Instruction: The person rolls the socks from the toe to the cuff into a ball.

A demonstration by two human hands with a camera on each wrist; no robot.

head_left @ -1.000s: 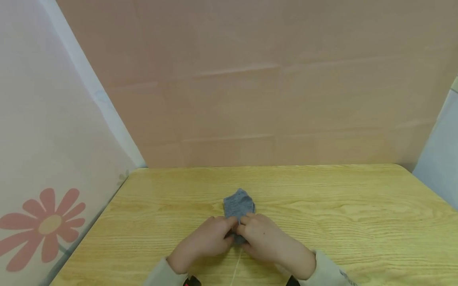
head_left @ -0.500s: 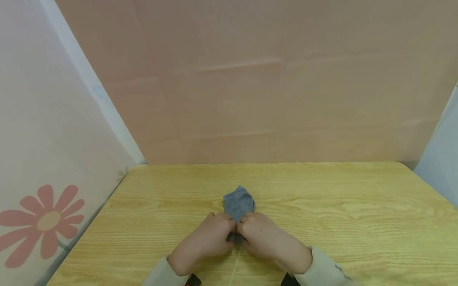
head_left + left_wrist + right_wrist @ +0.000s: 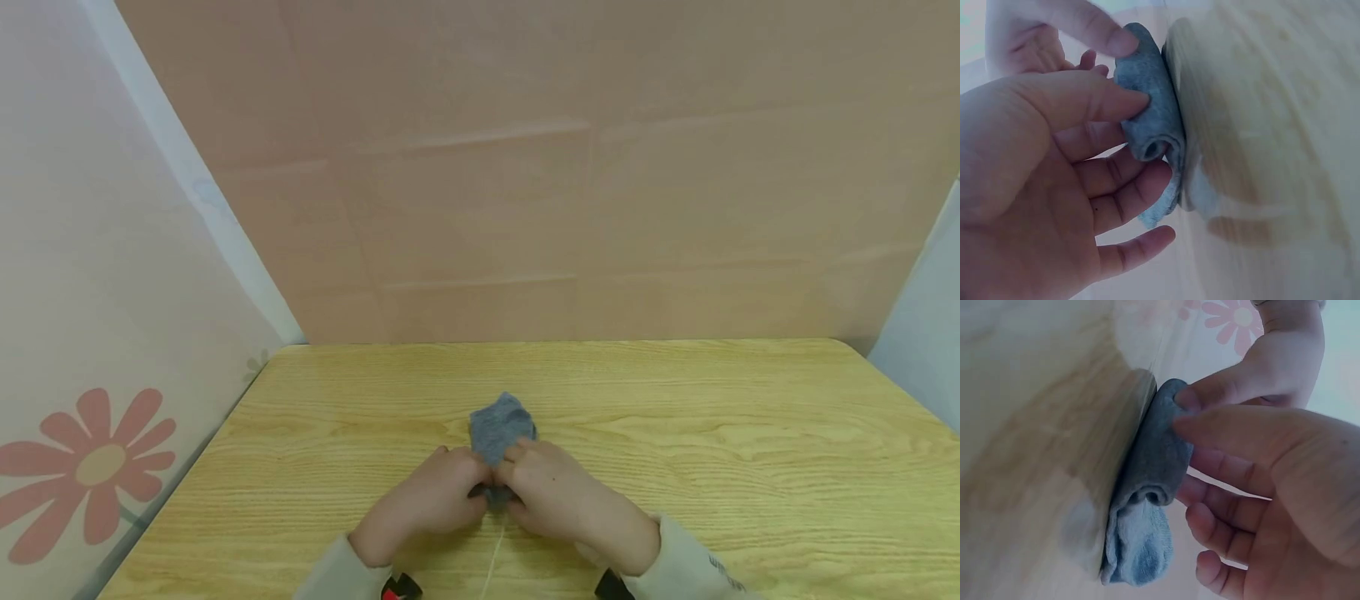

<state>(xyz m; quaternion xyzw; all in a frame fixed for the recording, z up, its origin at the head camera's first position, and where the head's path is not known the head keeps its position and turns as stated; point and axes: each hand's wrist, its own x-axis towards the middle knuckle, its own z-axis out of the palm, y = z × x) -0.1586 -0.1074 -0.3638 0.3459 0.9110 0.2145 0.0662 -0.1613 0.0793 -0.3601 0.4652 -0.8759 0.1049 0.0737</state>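
A grey sock (image 3: 500, 427) lies on the wooden table, its near end rolled up and its far end flat. Both wrist views show the sock's roll (image 3: 1150, 78) from the side, with a spiral at its end and a loose layer beneath. My left hand (image 3: 442, 493) pinches one side of the roll, thumb on the near face and fingers curled over the top. My right hand (image 3: 553, 492) pinches the other side in the same way. The two hands nearly meet over the middle, covering part of the roll in the head view.
The wooden table (image 3: 712, 433) stretches out on both sides of the hands. A brown papered wall (image 3: 480, 208) rises behind it. On the left stands a pale wall with a pink flower print (image 3: 102, 464).
Both hands stay on the rolled end of the sock, with only small shifts of the fingers. The sock has barely moved on the table.
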